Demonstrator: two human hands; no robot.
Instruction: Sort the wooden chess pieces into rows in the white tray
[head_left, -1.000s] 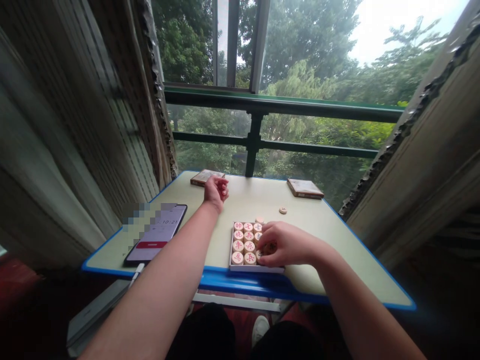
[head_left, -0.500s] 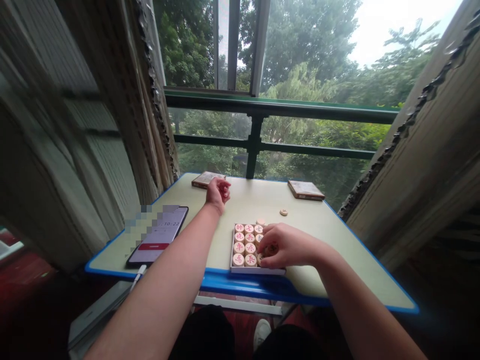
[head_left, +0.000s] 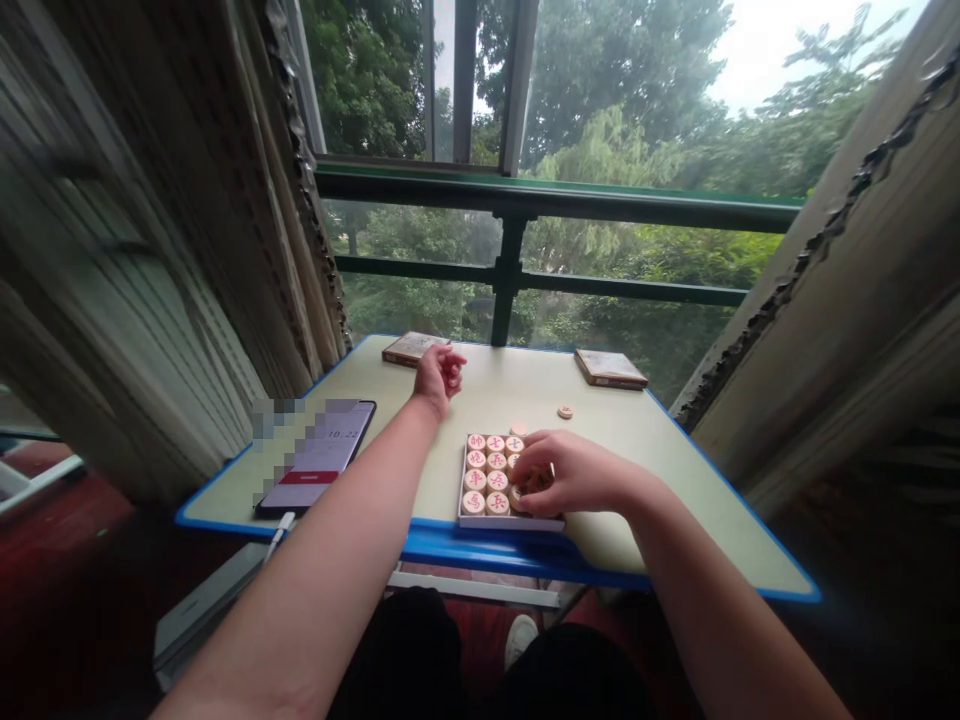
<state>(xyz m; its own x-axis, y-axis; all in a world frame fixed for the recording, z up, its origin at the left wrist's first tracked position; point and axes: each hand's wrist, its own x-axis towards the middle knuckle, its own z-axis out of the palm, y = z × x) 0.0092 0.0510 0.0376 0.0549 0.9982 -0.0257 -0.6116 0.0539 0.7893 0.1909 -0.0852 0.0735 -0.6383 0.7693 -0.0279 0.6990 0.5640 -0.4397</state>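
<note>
My right hand (head_left: 577, 472) reaches over a shallow white box (head_left: 480, 522) near the table's front edge. Its thumb and fingers close around a round wooden Chinese chess piece (head_left: 517, 496) in the box's front row. Rows of pieces with red characters, such as one at the front left (head_left: 473, 502), stand on the box's left side. The hand partly covers the pieces on the right. Farther back, my left hand (head_left: 441, 375) has its fingers curled in, beside a flat box (head_left: 409, 348). Whether anything is inside those fingers is hidden.
Behind the white box lie a pale disc (head_left: 518, 430) and a loose chess piece (head_left: 565, 411). A second flat box (head_left: 611, 368) sits at the back right. On the left a phone (head_left: 322, 465) with a cable rests on the blue-edged table (head_left: 675, 500).
The whole view has shifted slightly as the head moved. My right hand stays at the chess pieces in the box, and my left hand remains curled beside the flat box.
</note>
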